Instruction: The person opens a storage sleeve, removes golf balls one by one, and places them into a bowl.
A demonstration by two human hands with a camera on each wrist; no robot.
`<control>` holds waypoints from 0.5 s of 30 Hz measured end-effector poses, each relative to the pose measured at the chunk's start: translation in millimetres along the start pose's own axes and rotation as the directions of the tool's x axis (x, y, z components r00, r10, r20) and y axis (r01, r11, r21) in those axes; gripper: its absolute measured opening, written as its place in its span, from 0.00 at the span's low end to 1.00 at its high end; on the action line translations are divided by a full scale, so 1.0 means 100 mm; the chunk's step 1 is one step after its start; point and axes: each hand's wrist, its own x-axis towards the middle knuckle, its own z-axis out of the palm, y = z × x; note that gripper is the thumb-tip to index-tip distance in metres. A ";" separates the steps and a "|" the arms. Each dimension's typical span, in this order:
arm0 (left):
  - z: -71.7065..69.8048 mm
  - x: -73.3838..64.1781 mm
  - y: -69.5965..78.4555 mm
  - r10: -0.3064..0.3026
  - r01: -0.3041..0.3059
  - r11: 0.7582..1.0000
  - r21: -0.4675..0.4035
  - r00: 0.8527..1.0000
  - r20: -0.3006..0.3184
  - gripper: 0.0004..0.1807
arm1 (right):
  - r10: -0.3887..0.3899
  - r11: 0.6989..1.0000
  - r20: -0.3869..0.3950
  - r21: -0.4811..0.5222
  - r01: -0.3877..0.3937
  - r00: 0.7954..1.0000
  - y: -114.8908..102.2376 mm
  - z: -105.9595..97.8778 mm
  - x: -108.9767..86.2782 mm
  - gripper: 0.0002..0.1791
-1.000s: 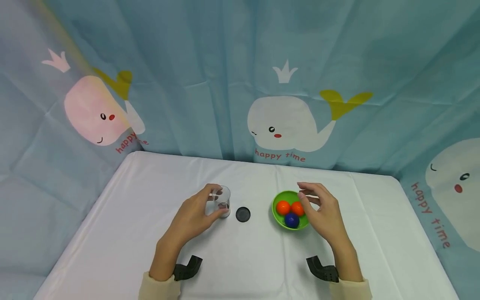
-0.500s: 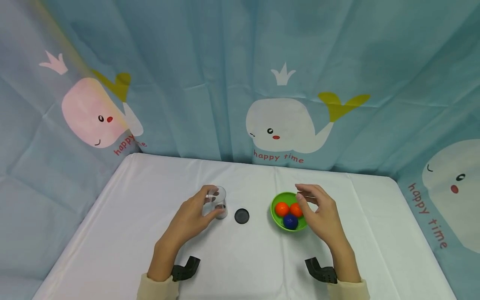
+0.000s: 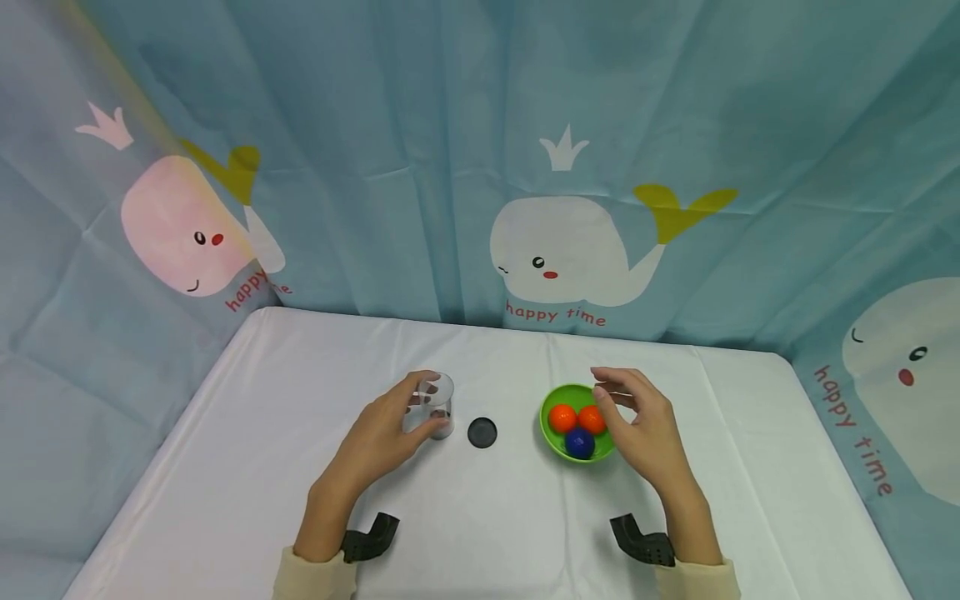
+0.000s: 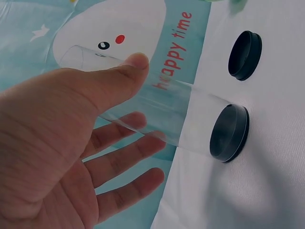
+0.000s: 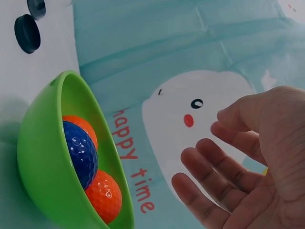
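Note:
My left hand (image 3: pixel 385 425) holds a clear plastic tube (image 3: pixel 437 408) that stands upright, thumb on one side and fingers on the other. A black cap (image 4: pixel 229 133) closes the tube's lower end in the left wrist view. Just right of the tube, a loose black cap (image 3: pixel 482 432) lies on the table, its hollow side showing in the left wrist view. My right hand (image 3: pixel 643 425) hovers with loosely bent fingers at the right rim of a green bowl (image 5: pixel 43 148). Two orange golf balls (image 5: pixel 105 195) and a blue golf ball (image 5: pixel 81 152) sit in the bowl. Nothing is between the right fingers.
A white cloth (image 3: pixel 480 533) covers the table. Behind it and at both sides hangs a blue curtain (image 3: pixel 390 167) printed with whales. Each wrist wears a black camera mount (image 3: pixel 371 537).
The tube has shifted slightly left along with my left hand, away from the loose cap. My right hand stays by the bowl; the whole head view has tilted a little.

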 end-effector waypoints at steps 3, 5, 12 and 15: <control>-0.01 0.00 -0.01 -0.008 0.008 1.000 -0.008 1.000 0.008 0.35 | 0.003 1.000 0.000 -0.004 -0.003 1.000 0.00 0.01 -0.01 0.14; -0.01 0.00 -0.01 -0.022 0.022 1.000 -0.014 1.000 0.020 0.35 | 0.005 1.000 0.005 -0.005 -0.005 1.000 0.00 0.02 -0.01 0.14; -0.03 -0.02 -0.02 -0.061 0.060 0.998 0.023 0.997 0.054 0.38 | 0.008 1.000 0.021 0.001 -0.008 1.000 -0.02 0.04 0.00 0.14; -0.06 -0.04 -0.03 -0.073 0.069 0.996 0.060 0.995 0.073 0.43 | 0.008 1.000 0.023 -0.002 -0.008 1.000 -0.04 0.03 0.00 0.14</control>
